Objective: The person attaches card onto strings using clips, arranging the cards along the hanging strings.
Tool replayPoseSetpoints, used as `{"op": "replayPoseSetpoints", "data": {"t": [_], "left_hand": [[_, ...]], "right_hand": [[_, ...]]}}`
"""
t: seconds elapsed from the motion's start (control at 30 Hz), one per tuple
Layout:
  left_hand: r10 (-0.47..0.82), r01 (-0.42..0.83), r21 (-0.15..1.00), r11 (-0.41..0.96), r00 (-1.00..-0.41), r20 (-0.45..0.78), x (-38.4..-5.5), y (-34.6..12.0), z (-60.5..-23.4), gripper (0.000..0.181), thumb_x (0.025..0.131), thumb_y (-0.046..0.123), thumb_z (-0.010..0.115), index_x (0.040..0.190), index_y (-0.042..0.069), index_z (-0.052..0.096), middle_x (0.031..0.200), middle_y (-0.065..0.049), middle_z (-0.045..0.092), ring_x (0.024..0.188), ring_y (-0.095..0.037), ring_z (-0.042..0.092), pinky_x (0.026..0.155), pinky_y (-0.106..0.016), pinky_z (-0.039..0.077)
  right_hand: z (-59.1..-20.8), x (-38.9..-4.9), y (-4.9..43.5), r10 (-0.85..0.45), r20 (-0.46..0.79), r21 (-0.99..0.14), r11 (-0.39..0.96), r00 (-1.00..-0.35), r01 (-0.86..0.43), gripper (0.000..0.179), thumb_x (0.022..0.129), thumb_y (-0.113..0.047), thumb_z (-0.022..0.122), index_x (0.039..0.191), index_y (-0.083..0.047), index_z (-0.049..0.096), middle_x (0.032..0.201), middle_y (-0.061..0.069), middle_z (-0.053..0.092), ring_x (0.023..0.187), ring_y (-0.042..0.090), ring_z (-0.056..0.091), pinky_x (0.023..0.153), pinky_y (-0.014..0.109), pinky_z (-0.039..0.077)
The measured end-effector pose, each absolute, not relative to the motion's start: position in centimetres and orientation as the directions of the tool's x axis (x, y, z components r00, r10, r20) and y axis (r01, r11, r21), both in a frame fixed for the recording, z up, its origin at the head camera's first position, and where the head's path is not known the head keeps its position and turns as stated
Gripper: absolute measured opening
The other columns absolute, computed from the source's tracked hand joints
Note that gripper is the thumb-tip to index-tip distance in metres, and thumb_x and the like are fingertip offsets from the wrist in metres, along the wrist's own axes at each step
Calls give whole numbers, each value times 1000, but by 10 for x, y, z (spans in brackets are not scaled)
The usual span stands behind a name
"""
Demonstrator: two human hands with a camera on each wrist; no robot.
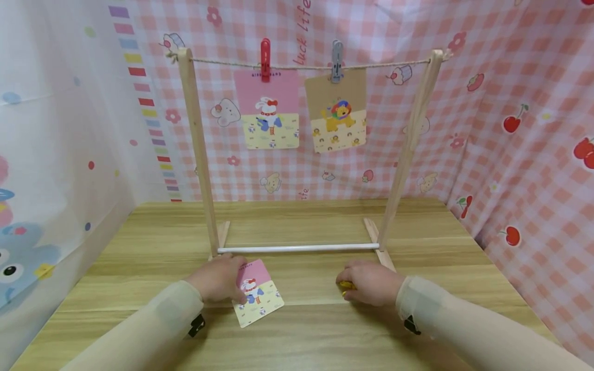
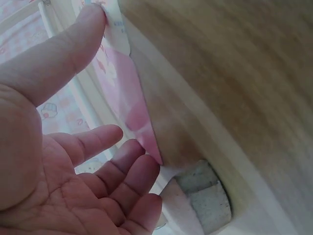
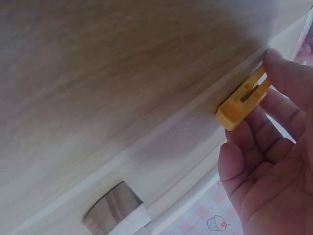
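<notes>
A card [image 1: 260,298] with a pink top, a yellow bottom and a white rabbit lies at a slant on the table. My left hand [image 1: 220,278] is at its left side. In the left wrist view, the thumb [image 2: 90,29] touches the card's edge, and the fingertips meet its pink corner [image 2: 142,122], well apart from the thumb. To the right, my right hand [image 1: 371,282] holds a yellow clothespin [image 3: 242,100] low at the table surface, between thumb and fingers. Part of the clothespin is hidden by the hand in the head view.
Behind the hands stands a wooden frame [image 1: 199,149] with a white bottom bar [image 1: 297,248]. On its string [image 1: 297,67], a red clothespin [image 1: 265,59] holds a rabbit card [image 1: 270,129], and a grey clothespin [image 1: 336,62] holds a lion card [image 1: 320,100]. Patterned cloth [image 1: 501,154] surrounds the table [image 1: 297,221].
</notes>
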State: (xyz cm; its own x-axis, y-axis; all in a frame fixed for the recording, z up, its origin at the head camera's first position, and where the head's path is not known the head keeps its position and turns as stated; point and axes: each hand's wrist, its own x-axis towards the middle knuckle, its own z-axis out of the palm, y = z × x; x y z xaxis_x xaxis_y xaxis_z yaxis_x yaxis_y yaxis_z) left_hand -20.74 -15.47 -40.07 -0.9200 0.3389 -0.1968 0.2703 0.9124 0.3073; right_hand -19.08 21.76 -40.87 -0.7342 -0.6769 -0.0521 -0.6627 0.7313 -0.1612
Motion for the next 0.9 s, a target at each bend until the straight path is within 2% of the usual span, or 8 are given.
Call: {"op": "replayPoseSetpoints", "data": {"t": [0.37, 0.6, 0.9], "left_hand": [[317, 236, 335, 912, -924, -212, -208, -152, -403, 92, 66, 36, 101, 143, 4, 60, 120, -6, 63, 110, -27, 61, 101, -52, 54], [331, 235, 395, 888, -924, -193, -207, -152, -405, 91, 66, 32, 100, 145, 9, 59, 126, -7, 63, 117, -30, 60, 104, -54, 52], [339, 235, 422, 876, -921, -190, -206, -150, -404, 90, 69, 28, 99, 147, 14, 57, 134, -9, 62, 123, -32, 58, 106, -59, 49]], "right_hand": [[-409, -191, 218, -687, -28, -136, 722, -726, -678, 22, 91, -22, 83, 111, -15, 75, 98, -6, 66, 88, 7, 59, 83, 33, 55], [-411, -191, 219, -702, -10, -120, 708, -712, -696, 20, 92, -20, 83, 109, -14, 75, 100, -4, 68, 93, 10, 63, 86, 34, 56], [-410, -190, 219, -682, -5, -137, 724, -731, -676, 21, 93, -20, 82, 111, -13, 74, 104, -2, 69, 98, 14, 67, 89, 36, 58]]}}
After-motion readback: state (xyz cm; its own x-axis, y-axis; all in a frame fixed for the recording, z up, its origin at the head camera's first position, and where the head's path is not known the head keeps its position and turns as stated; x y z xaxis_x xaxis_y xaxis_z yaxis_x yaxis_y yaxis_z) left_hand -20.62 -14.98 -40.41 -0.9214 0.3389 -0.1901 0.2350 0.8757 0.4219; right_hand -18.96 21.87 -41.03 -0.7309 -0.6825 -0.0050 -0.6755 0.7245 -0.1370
